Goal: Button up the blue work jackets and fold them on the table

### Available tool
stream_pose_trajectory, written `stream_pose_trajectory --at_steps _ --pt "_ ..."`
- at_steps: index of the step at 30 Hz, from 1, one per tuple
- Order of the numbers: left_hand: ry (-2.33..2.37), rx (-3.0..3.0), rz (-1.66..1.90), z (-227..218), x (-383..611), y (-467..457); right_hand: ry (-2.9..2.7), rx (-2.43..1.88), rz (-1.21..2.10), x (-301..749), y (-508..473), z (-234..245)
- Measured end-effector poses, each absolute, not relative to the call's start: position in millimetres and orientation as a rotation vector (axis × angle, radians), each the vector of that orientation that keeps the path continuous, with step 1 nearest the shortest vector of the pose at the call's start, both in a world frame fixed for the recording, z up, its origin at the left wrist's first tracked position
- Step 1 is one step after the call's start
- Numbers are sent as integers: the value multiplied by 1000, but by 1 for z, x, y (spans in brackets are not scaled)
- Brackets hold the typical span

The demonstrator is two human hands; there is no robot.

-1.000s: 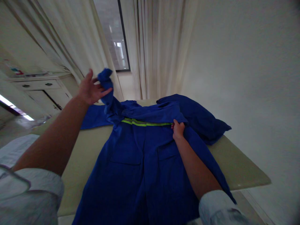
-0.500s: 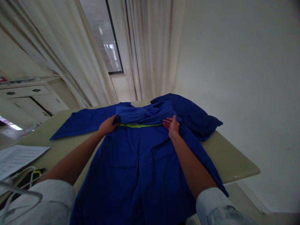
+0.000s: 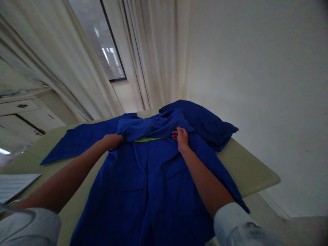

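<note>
Head view: the left hand [image 3: 113, 141] is pinching the left end of a fold [image 3: 151, 126], its fingertips hidden in the cloth. The right hand [image 3: 181, 138] is holding its fingers half curled at the right end; whether that grip is pinching cloth, I cannot tell. Beneath the fold a yellow-green stripe [image 3: 143, 140] is showing. The blue garment [image 3: 159, 191] is lying on the table [image 3: 252, 171], running out of frame at the bottom. One sleeve [image 3: 84, 135] is stretching out leftward; more blue cloth is bunching on the right. Farther left, a printed paper [image 3: 15, 186] is lying near the left forearm. Beyond, curtains [image 3: 51, 51] are hanging beside a window [image 3: 105, 44].
</note>
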State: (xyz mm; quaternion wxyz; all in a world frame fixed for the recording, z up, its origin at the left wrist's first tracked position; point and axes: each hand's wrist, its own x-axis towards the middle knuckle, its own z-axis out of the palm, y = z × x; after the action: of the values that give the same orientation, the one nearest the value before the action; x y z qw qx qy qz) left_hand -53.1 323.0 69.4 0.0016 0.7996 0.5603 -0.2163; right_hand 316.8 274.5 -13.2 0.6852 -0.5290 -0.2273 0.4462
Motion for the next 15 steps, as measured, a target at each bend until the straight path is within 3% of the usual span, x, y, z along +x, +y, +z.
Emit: stream_pose_trajectory --at_steps 3,9,15 --pt "1927 2489 -684 84 -15 330 -552 -1204 953 314 278 -19" --pt "1487 2909 461 79 111 338 -775 -1284 774 308 281 -32" --pt "1626 2578 486 36 166 358 -902 -1316 691 307 280 -39"
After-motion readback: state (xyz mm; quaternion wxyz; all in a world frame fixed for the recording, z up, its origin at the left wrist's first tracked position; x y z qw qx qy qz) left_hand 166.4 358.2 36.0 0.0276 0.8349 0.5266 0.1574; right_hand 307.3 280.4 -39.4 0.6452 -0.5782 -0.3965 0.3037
